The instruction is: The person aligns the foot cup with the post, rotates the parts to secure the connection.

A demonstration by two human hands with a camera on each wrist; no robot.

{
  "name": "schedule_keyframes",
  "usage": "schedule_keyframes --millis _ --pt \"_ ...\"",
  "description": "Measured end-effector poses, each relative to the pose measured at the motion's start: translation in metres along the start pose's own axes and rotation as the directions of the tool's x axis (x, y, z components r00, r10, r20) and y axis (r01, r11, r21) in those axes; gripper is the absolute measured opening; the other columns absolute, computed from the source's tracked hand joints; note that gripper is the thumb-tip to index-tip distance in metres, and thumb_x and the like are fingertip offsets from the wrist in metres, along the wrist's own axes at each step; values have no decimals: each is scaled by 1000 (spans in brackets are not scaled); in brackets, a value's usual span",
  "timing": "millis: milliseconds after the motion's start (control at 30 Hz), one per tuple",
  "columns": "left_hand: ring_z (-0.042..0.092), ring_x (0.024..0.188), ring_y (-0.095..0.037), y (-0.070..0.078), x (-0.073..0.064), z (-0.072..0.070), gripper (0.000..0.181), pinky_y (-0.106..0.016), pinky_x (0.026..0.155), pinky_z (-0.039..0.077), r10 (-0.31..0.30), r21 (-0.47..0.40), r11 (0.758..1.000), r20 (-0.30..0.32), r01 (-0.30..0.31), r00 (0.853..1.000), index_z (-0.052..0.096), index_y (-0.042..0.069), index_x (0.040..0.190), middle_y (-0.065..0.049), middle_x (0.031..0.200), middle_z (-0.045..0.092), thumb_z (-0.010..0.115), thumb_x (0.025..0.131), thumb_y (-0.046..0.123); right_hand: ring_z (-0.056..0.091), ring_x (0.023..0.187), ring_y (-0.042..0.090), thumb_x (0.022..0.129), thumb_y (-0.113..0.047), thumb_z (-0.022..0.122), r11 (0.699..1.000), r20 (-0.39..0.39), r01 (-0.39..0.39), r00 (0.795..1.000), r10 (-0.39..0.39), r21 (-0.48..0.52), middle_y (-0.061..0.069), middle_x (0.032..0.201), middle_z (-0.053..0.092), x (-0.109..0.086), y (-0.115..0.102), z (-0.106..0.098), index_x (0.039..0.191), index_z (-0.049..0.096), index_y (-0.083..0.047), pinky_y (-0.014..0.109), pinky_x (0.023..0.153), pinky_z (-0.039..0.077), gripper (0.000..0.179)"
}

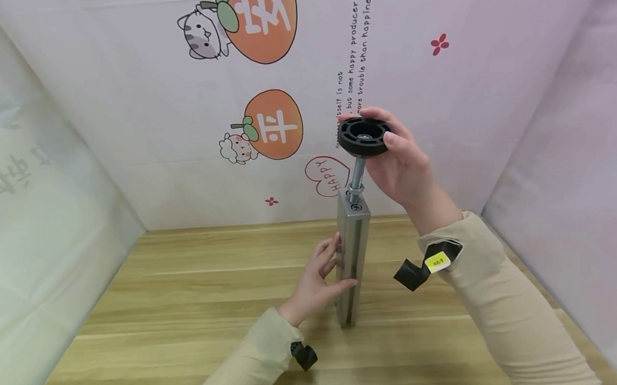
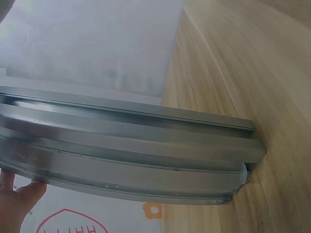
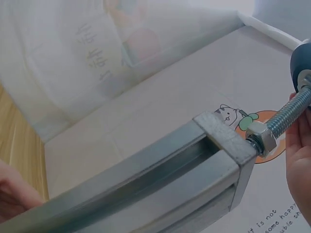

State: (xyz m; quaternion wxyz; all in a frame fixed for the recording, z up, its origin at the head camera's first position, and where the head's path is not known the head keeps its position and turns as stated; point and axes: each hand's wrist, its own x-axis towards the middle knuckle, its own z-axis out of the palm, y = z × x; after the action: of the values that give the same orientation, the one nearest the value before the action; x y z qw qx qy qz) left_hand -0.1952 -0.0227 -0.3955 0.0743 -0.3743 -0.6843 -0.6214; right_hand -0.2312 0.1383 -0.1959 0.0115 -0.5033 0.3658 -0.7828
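Observation:
A slotted aluminium profile (image 1: 354, 242) stands upright on the wooden table, its lower end on the wood in the left wrist view. My left hand (image 1: 315, 282) grips it around the middle, thumb on the near side and fingers on the left. From its top end rises a threaded rod (image 3: 291, 114) with a hex nut (image 3: 261, 138) close to the end plate (image 3: 226, 138). A round black levelling foot (image 1: 366, 146) caps the rod, slightly tilted. My right hand (image 1: 398, 167) holds this foot by its rim, thumb on the right edge and fingers behind.
The wooden table (image 1: 214, 290) reaches back to a white printed curtain (image 1: 182, 181). Similar curtains hang on the left (image 1: 51, 171) and right (image 1: 562, 144). Black wrist cameras (image 1: 412, 274) are strapped to both sleeves.

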Motion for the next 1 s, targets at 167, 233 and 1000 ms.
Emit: schedule_keyframes --millis 167,233,1000 --pt "38 125 -15 -1 1 -2 93 -42 107 39 -16 -7 1000 7 16 1000 20 15 151 -16 139 34 71 78 -7 49 115 27 86 -17 61 998 -22 24 999 -26 -59 17 120 58 0 -1 4 113 63 -8 28 94 44 28" --pt "38 125 -15 -2 1 -2 93 -43 107 39 -4 -7 1000 9 4 1000 20 17 151 -16 139 34 71 78 -7 50 115 28 86 -17 62 996 -23 24 999 -26 -83 17 120 59 0 -4 4 112 63 -8 29 94 45 28" --pt "37 124 -10 -2 -2 2 96 -47 104 41 69 6 998 16 -69 997 18 22 151 -20 138 33 72 77 -7 50 89 10 73 -13 80 431 -473 -353 855 -210 -830 -5 96 48 5 -18 41 98 60 -1 15 71 45 34"
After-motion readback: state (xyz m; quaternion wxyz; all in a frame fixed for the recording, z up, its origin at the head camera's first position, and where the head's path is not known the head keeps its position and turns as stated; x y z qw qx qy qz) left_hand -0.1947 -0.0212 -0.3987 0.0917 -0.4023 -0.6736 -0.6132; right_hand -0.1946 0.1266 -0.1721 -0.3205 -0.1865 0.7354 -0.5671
